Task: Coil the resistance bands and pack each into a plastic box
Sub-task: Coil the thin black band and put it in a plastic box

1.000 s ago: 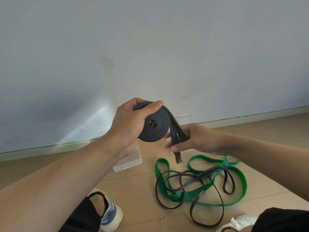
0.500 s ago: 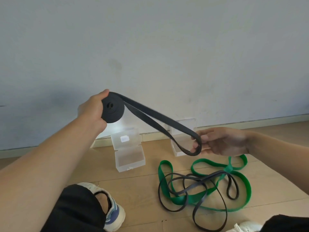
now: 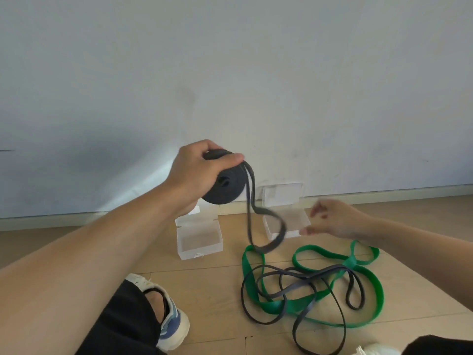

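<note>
1. The left hand [image 3: 198, 172] is wrapped around a coiled dark band [image 3: 225, 187], thumb pressed over the top of the roll, holding it up in front of the wall [image 3: 230, 73].
2. A loose loop [image 3: 266, 226] of that same band hangs down from the roll and dangles in the air, blurred, above the floor [image 3: 217, 290].
3. The right hand [image 3: 330, 220] is off to the side of the loop, fingers loosely spread and holding nothing; it too is blurred.
4. Two clear plastic boxes stand open on the floor by the skirting: one box [image 3: 199, 237] just below the roll, the other box [image 3: 284, 211] behind the hanging loop.
5. A green band [image 3: 368, 280] lies sprawled on the floor, with a thin black band [image 3: 302, 285] tangled across it.
6. A pale shoe [image 3: 169, 311] shows near the bottom, below the left arm.
</note>
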A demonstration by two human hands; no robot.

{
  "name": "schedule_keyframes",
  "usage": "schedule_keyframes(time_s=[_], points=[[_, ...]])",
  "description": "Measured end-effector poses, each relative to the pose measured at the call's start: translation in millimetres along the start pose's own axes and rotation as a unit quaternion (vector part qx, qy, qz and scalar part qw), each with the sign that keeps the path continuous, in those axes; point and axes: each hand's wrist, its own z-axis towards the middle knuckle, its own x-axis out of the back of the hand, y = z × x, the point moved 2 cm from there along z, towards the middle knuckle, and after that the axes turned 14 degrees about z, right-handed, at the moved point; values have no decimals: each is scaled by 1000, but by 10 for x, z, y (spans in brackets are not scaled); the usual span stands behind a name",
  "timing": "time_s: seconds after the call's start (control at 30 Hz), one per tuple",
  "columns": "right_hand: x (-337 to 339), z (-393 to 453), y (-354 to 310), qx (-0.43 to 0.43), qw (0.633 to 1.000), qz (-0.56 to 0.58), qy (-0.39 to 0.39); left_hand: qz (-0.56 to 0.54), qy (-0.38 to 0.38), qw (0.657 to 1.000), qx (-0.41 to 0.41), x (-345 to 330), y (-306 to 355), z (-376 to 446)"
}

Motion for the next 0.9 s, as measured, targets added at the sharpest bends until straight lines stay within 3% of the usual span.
schedule_keyframes(time_s=[0.1, 0.23, 0.6, 0.77, 0.9], points=[[-38, -197, -494, 147, 979, 142, -9, 30, -98, 994, -44, -120, 77, -114], [-149, -452, -937, 217, 925, 301, -84, 1, -163, 984, -69, -193, 165, -200], [-178, -508, -1025, 184, 928, 323, 5, -130, -104, 986, 31, -171, 107, -222], [-164, -569, -1053, 161, 933, 321, -16, -155, -81, 983, 46, -201, 129, -242], [-216, -611, -1101, 152, 907, 389, -48, -208, -57, 974, 73, -262, 178, -301]])
